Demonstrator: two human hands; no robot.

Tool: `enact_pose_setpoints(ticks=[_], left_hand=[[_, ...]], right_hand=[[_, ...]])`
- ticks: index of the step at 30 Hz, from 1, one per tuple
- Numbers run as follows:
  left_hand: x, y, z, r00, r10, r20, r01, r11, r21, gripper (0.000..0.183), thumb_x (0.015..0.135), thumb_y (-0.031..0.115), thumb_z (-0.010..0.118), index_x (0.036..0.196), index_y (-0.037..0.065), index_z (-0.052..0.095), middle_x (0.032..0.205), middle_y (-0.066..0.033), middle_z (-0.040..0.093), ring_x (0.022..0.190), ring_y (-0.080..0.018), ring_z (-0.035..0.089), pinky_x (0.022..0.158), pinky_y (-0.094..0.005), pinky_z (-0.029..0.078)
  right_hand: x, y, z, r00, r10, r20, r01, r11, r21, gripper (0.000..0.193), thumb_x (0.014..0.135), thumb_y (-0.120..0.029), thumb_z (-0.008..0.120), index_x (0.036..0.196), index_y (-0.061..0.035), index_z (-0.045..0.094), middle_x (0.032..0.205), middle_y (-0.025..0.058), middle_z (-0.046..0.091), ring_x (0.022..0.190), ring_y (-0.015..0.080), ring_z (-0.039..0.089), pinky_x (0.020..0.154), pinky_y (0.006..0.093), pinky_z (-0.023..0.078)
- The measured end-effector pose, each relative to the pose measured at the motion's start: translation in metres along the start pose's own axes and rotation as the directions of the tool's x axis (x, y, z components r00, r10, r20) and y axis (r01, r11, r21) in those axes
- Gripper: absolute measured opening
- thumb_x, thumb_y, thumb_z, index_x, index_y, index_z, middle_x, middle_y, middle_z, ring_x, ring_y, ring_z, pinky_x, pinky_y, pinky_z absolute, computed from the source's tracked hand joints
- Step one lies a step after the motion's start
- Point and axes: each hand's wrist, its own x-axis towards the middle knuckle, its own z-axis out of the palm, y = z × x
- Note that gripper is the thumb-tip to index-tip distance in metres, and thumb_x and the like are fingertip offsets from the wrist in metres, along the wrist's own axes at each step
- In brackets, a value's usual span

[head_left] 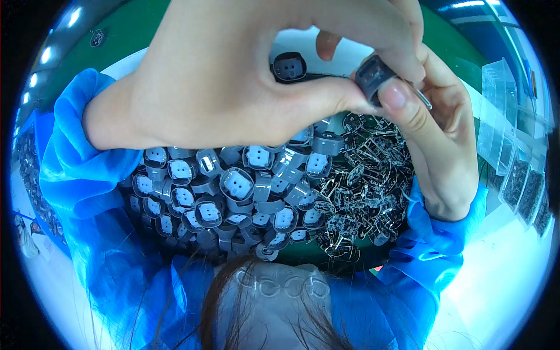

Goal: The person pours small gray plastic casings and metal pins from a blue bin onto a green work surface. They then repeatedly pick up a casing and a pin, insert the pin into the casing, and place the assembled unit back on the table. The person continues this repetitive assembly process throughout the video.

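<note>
Pinching a dark grey plastic housing (375,76) with both hands at once, above and to the right of the heap of grey plastic housings (238,184). Holding it with the left hand (210,81), stretched over the upper part of the heap, thumb pressed to the lower left of the piece and forefinger arched over the top. Grasping it too with the right hand (446,125), up and to the right of the heap, thumb laid on the near side and the other fingers curled behind. Showing a thin metal strip (423,98) beside the right thumb, slanted down to the right; possibly joined to the housing, but too covered by the fingers to tell.

Tumbled at all angles within the heap, often with pale, dark-holed faces turned upward. Bordered on the heap's right, touching, by a tangle of shiny metal clips (367,186). Visible just above the heap, beside a white strip (303,38): a loose dark housing (289,67). Also visible, well right of the heap: clear plastic bins (494,105) with small dark parts (528,189). Flanked on the heap's left and right by blue sleeves (81,157).
</note>
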Motion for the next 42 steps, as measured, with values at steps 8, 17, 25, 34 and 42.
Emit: enact_pose_setpoints(ticks=[8,17,25,34,42], left_hand=[[-0.002,-0.001,0.012,0.998,0.056,-0.021,-0.054,0.997,0.056,0.028,0.085,0.005,0.079,0.111,-0.003,0.071,0.1,-0.0159,0.072,0.084,-0.0173,0.07,0.076,-0.0282,0.06],[0.01,-0.017,-0.004,0.999,-0.002,0.038,0.002,1.0,0.009,0.029,0.085,0.006,0.08,0.111,-0.002,0.071,0.1,-0.0154,0.071,0.084,-0.0181,0.069,0.077,-0.0293,0.06],[0.014,-0.022,-0.008,0.998,-0.005,0.067,0.006,1.0,-0.003,0.029,0.084,0.006,0.08,0.111,-0.002,0.071,0.1,-0.0149,0.071,0.085,-0.0188,0.069,0.077,-0.0303,0.059],[0.006,-0.012,0.002,0.998,0.054,0.019,-0.055,0.998,0.037,0.03,0.083,0.007,0.08,0.11,-0.001,0.071,0.101,-0.0143,0.07,0.086,-0.0197,0.068,0.077,-0.0314,0.059],[0.007,-0.009,0.006,0.988,0.156,-0.01,-0.155,0.986,0.061,0.03,0.083,0.008,0.08,0.11,-0.001,0.07,0.101,-0.0138,0.069,0.086,-0.0204,0.067,0.077,-0.0323,0.058]], right_hand=[[-0.01,0.001,0.01,0.999,0.035,-0.026,-0.033,0.996,0.087,0.038,0.096,-0.015,0.068,0.127,0.0065,0.061,0.112,0.0103,0.07,0.105,0.0155,0.065,0.098,0.0297,0.047],[-0.006,-0.012,-0.004,0.997,0.072,-0.014,-0.072,0.997,-0.017,0.037,0.098,-0.017,0.067,0.127,0.0042,0.062,0.11,0.0095,0.071,0.1,0.0141,0.067,0.094,0.0291,0.051],[-0.012,-0.011,-0.003,0.997,0.036,-0.072,-0.04,0.998,-0.056,0.038,0.098,-0.019,0.067,0.128,0.0031,0.06,0.11,0.0094,0.07,0.101,0.0143,0.067,0.092,0.0285,0.052],[-0.008,-0.006,0.0,0.991,0.134,0.011,-0.134,0.984,0.12,0.038,0.095,-0.024,0.071,0.121,0.0021,0.061,0.111,0.0077,0.067,0.101,0.0147,0.064,0.093,0.0303,0.049],[-0.022,0.023,0.001,0.968,-0.151,-0.199,0.153,0.988,-0.009,0.046,0.089,-0.03,0.077,0.116,0.0028,0.06,0.104,0.0126,0.065,0.098,0.0213,0.063,0.089,0.034,0.05]])
